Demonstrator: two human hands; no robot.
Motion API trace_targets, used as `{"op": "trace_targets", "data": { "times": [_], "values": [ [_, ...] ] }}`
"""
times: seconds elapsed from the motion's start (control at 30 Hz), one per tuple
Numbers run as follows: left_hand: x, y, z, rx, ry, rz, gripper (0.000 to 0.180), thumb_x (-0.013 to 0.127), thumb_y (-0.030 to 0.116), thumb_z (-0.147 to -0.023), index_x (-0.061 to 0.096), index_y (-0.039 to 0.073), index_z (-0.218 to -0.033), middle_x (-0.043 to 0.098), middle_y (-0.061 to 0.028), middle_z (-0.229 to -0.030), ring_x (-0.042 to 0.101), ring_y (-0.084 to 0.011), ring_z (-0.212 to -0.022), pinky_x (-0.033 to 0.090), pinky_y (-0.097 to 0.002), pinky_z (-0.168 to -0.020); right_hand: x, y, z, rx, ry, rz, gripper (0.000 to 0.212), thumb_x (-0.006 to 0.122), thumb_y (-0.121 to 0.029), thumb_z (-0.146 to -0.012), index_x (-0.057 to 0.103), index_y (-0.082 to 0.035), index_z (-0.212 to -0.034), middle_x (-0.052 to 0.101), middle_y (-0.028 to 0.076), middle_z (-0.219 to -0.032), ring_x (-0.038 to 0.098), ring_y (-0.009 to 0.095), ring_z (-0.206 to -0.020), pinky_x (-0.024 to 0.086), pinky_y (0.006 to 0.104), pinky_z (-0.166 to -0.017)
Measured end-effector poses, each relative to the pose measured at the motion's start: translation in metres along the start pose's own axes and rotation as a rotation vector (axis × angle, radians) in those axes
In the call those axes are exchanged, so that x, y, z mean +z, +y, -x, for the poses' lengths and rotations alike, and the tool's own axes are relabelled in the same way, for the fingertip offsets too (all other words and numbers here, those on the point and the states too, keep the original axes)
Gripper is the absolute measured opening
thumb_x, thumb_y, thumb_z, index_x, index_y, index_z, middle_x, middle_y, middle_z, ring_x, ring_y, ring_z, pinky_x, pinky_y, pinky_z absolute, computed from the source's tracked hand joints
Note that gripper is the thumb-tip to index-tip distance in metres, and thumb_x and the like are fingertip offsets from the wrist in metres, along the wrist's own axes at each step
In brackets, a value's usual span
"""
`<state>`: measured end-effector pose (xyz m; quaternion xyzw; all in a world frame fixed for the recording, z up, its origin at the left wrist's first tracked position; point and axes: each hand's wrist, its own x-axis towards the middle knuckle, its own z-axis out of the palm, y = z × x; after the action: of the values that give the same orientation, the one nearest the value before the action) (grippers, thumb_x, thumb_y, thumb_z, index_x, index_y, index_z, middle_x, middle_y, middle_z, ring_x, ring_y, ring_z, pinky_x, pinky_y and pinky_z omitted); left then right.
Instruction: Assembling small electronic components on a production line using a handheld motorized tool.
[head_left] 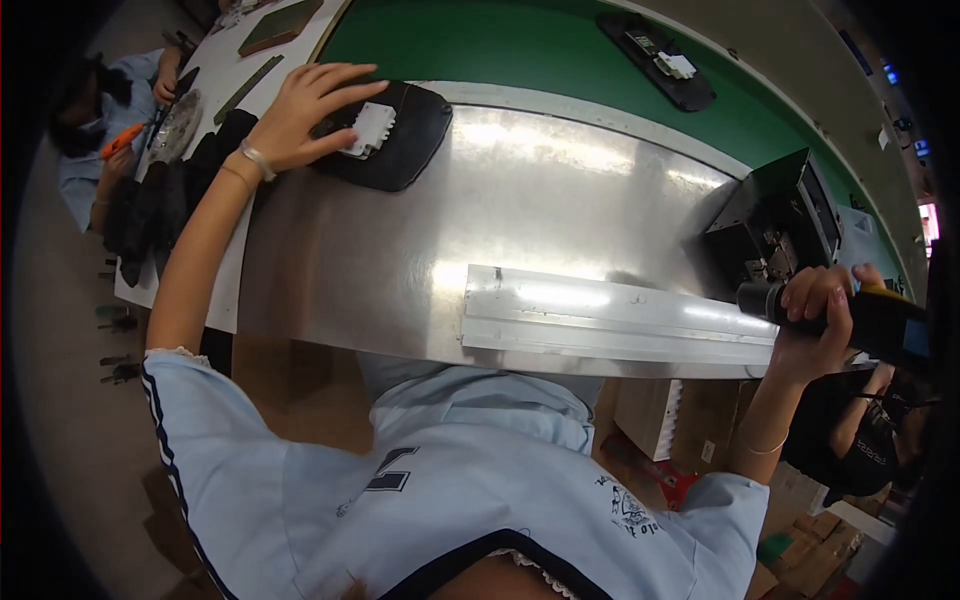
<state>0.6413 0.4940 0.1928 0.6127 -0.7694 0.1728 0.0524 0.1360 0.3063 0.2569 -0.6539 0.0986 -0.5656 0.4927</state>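
My left hand (305, 115) reaches over a flat black panel (412, 140) with rounded corners at the far left of the metal worktop. Its fingers are spread, and the thumb tip lies at the edge of a white ribbed plastic part (373, 130) on the panel. Whether the hand presses on the panel I cannot tell. At the right, my right hand (820, 310) is wrapped round a black cordless drill (890, 325) with a yellow patch, its cylindrical nose pointing left. The drill is held over the worktop's right end; its tip is hard to make out.
A clear ruler-like strip (610, 315) lies along the front of the metal worktop (540, 190). A black box (775, 225) stands at the right. On the green belt (500, 45) rests another black panel (655, 60). One person (120, 120) works at the left, another at the lower right.
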Motion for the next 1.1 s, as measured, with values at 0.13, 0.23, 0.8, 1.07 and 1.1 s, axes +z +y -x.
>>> {"op": "trace_targets", "data": {
  "times": [0.13, 0.23, 0.8, 1.07, 1.1],
  "values": [
    [0.011, -0.001, 0.02, 0.041, -0.119, 0.103, 0.053, 0.054, 0.031, -0.089, 0.047, 0.023, -0.141, 0.042, -0.0043, -0.147, 0.039, -0.0285, -0.132, 0.025, -0.0456, -0.112, 0.006, 0.007, -0.006, 0.037, -0.025, 0.0, 0.029, 0.048, -0.01, -0.088, 0.042, -0.002, -0.116, 0.037, 0.002, -0.062, 0.038, 0.013, -0.051, 0.038, 0.0279, -0.053],
    [0.024, 0.023, 0.014, -0.051, -0.084, 0.08, 0.054, 0.054, 0.026, -0.088, 0.047, 0.021, -0.141, 0.045, 0.0, -0.146, 0.044, -0.0276, -0.121, 0.031, -0.0393, -0.102, 0.005, 0.003, -0.008, 0.003, -0.058, -0.008, 0.027, 0.049, -0.008, -0.087, 0.045, 0.0, -0.113, 0.039, 0.003, -0.062, 0.04, 0.013, -0.05, 0.039, 0.0281, -0.054],
    [0.005, 0.183, -0.124, 0.082, -0.022, 0.461, 0.045, 0.071, 0.037, -0.079, 0.065, 0.017, -0.12, 0.06, -0.0044, -0.119, 0.053, -0.0268, -0.104, 0.043, -0.0345, -0.086, -0.049, -0.006, -0.056, -0.11, 0.13, 0.196, 0.03, 0.054, 0.001, -0.085, 0.046, 0.0, -0.114, 0.042, 0.006, -0.065, 0.044, 0.017, -0.054, 0.04, 0.0314, -0.055],
    [0.019, 0.166, -0.145, 0.268, 0.078, 0.504, 0.042, 0.077, 0.038, -0.07, 0.067, 0.013, -0.103, 0.056, -0.0014, -0.13, 0.046, -0.0276, -0.121, 0.032, -0.0421, -0.104, -0.045, 0.015, -0.058, -0.13, 0.137, 0.24, 0.022, 0.056, 0.002, -0.085, 0.05, -0.001, -0.106, 0.046, 0.005, -0.064, 0.047, 0.016, -0.051, 0.042, 0.0319, -0.053],
    [0.021, 0.162, -0.146, 0.298, 0.062, 0.53, 0.043, 0.078, 0.039, -0.07, 0.067, 0.013, -0.103, 0.056, -0.0005, -0.131, 0.044, -0.0276, -0.123, 0.029, -0.0437, -0.106, -0.045, 0.018, -0.059, -0.127, 0.134, 0.235, 0.022, 0.056, 0.002, -0.085, 0.05, -0.001, -0.106, 0.046, 0.005, -0.064, 0.047, 0.016, -0.051, 0.042, 0.0319, -0.053]
  ]
}}
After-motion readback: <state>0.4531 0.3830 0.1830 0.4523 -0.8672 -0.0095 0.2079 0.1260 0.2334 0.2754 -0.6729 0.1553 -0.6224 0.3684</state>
